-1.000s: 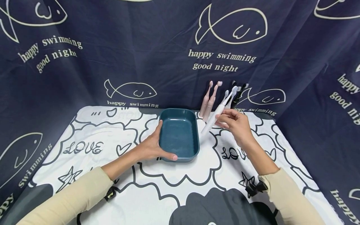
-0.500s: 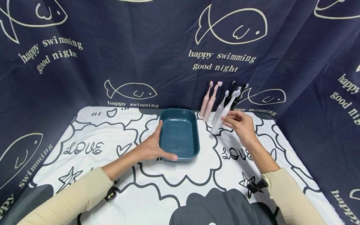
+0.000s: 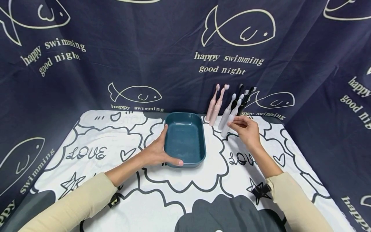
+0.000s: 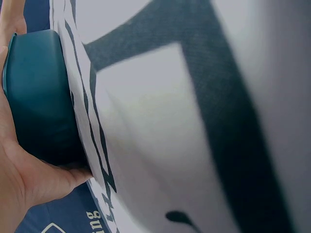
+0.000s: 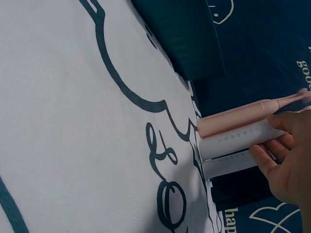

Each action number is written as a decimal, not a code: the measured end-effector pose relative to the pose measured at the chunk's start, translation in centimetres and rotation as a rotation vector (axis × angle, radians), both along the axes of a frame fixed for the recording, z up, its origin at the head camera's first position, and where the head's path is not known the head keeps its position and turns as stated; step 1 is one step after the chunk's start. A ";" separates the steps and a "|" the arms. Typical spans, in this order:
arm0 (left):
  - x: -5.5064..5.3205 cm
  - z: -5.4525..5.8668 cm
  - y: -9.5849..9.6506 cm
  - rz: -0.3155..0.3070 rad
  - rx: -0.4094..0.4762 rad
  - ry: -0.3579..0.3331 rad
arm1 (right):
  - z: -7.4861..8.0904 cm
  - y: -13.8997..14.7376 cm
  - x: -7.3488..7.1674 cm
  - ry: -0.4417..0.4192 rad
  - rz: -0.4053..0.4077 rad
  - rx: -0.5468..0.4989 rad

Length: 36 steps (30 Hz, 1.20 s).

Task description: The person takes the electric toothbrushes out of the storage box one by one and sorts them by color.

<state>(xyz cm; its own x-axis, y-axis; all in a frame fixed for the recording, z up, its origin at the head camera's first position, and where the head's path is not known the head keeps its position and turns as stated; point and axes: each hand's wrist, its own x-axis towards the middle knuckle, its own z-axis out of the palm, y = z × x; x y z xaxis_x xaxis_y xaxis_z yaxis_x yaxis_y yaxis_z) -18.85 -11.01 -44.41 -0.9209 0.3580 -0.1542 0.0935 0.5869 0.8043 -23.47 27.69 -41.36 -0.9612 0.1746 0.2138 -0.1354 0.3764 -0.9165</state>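
Note:
In the head view, my right hand (image 3: pixel 246 130) pinches the handle of a white electric toothbrush (image 3: pixel 227 129) with its fingertips, at the back right of the table. That toothbrush stands nearly upright, close against another white toothbrush (image 3: pixel 223 120); in the right wrist view, the white handles (image 5: pixel 238 141) show rows of small marks. Two pink toothbrushes (image 3: pixel 215 116) lean just to the left, and black toothbrushes (image 3: pixel 242 104) stand behind, partly hidden. My left hand (image 3: pixel 156 153) holds the near left corner of a teal rectangular box (image 3: pixel 203 151), thumb along its near wall and fingers along its left side.
A white cloth (image 3: pixel 95 180) with black drawings and lettering covers the table. Behind it hangs a dark blue curtain (image 3: pixel 174 64) with fish prints, which also runs along both sides.
My right hand has brought the tilted white toothbrush rightward, away from the box, and it now stands nearly upright by the other white one. The left hand and box have stayed in place.

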 end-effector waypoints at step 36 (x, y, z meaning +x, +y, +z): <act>-0.3 -0.1 -0.4 0.004 0.070 0.049 | 0.0 0.7 0.0 -0.065 -0.023 0.031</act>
<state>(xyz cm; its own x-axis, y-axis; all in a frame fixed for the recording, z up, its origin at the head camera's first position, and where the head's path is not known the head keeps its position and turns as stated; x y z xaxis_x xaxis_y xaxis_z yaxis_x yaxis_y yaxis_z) -19.17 -11.45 -44.53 -0.9281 0.3629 -0.0834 0.1319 0.5299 0.8378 -23.48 28.40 -41.38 -0.9690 0.1911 0.1566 -0.0669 0.4072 -0.9109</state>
